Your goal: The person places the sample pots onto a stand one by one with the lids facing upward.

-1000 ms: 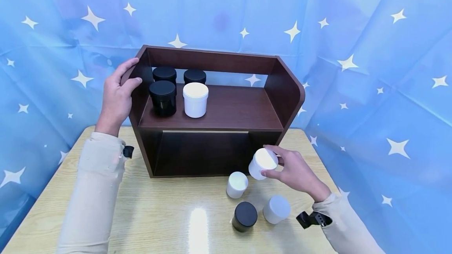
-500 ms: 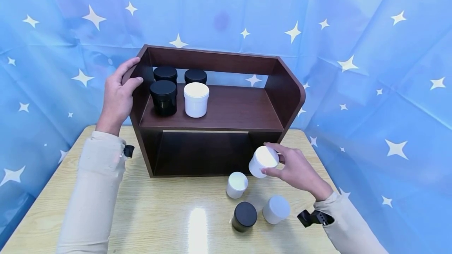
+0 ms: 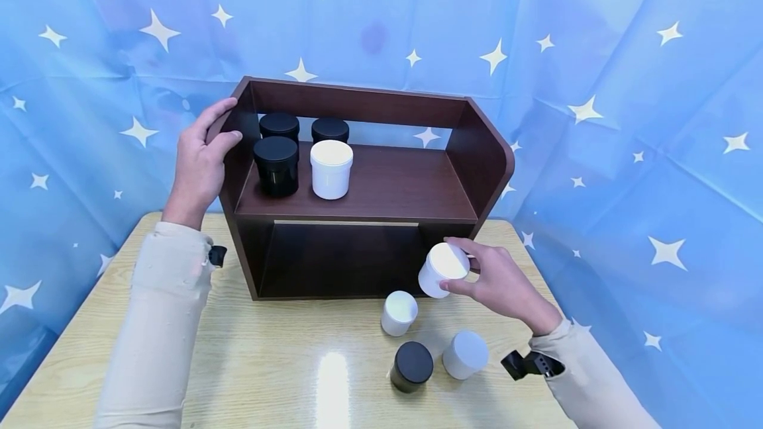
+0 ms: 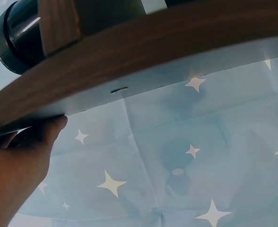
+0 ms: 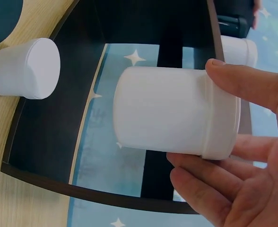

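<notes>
My left hand (image 3: 199, 161) holds the left side panel of a dark brown two-tier shelf (image 3: 381, 177), thumb at its front edge; in the left wrist view that hand (image 4: 25, 161) lies against the panel. Between thumb and fingers, my right hand (image 3: 507, 283) grips a white lidded jar (image 3: 438, 277) by its lid, in front of the lower right of the shelf. Seen from the right wrist, the jar (image 5: 162, 111) is raised off the table, with fingers (image 5: 205, 182) under it. On the upper tier, at the left, stand several black jars (image 3: 277, 167) and one white jar (image 3: 331, 171).
On the light wood table (image 3: 268, 363), near my right hand, stand a small white jar (image 3: 399, 314), a black jar (image 3: 411, 367) and another white jar (image 3: 465, 355). Behind the shelf hangs a blue star-patterned cloth (image 3: 381, 18).
My right hand has lifted the white jar slightly. The left hand keeps its hold on the panel, and the other jars stay where they were.
</notes>
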`<move>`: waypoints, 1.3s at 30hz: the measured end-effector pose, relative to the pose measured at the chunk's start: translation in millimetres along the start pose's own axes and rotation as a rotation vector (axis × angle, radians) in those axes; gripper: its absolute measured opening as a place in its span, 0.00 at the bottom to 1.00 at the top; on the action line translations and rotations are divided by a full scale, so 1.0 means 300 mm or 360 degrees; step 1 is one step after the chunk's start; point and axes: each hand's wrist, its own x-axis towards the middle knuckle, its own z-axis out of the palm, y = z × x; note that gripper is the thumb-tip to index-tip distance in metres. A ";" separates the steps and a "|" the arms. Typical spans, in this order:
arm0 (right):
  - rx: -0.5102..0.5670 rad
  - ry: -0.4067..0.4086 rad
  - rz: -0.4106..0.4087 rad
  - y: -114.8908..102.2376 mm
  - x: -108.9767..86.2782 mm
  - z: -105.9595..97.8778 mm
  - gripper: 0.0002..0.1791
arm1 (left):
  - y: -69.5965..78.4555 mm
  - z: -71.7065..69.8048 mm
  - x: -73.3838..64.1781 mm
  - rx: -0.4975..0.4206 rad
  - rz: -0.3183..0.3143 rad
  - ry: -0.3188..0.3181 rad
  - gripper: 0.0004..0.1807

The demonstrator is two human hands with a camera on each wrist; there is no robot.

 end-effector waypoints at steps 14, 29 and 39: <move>-0.0013 0.0027 0.0022 -0.022 0.002 -0.027 0.39 | 0.000 -0.001 -0.001 0.0002 0.0004 0.0006 0.27; -0.0078 0.0142 0.0044 -0.045 0.010 -0.047 0.36 | 0.007 0.003 -0.004 0.0010 0.0000 0.0010 0.26; -0.0116 0.0182 0.0032 -0.074 0.015 -0.061 0.34 | 0.006 -0.002 -0.004 0.0017 -0.0016 0.0013 0.26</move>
